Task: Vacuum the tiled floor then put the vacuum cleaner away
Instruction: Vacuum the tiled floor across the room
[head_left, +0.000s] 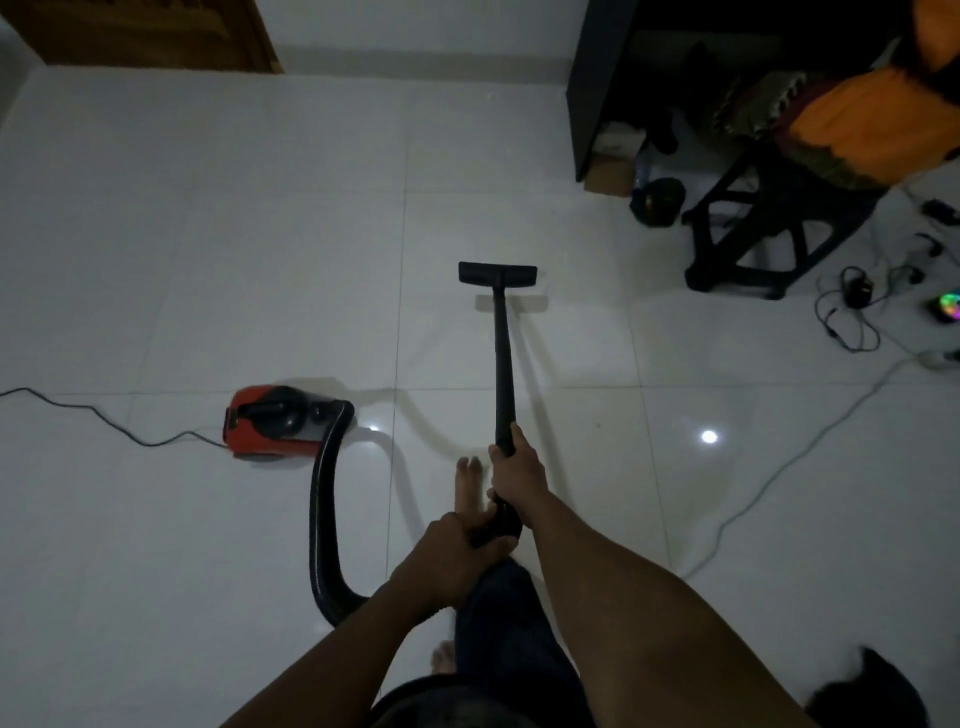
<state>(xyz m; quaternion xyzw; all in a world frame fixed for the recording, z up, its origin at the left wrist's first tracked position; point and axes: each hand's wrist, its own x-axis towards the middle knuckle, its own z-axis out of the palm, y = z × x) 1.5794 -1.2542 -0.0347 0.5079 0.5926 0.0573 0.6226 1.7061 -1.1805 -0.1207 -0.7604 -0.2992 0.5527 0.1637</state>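
A black vacuum wand (502, 364) runs away from me to a flat black floor head (496, 274) resting on the white tiled floor (234, 249). My right hand (517, 470) grips the wand's lower end. My left hand (457, 545) holds the black handle just below it. A thick black hose (322, 519) curves from the handle round to the red and black vacuum body (278, 421), which sits on the floor to my left. Its thin black power cord (104, 421) trails off to the left edge.
A black stool (769, 234) with orange cloth (872, 124) on it stands at the right, beside dark furniture (592, 104). Cables and chargers (852, 306) lie on the floor at far right, and a white cord (779, 473) crosses the tiles. A wooden door (156, 31) is at top left.
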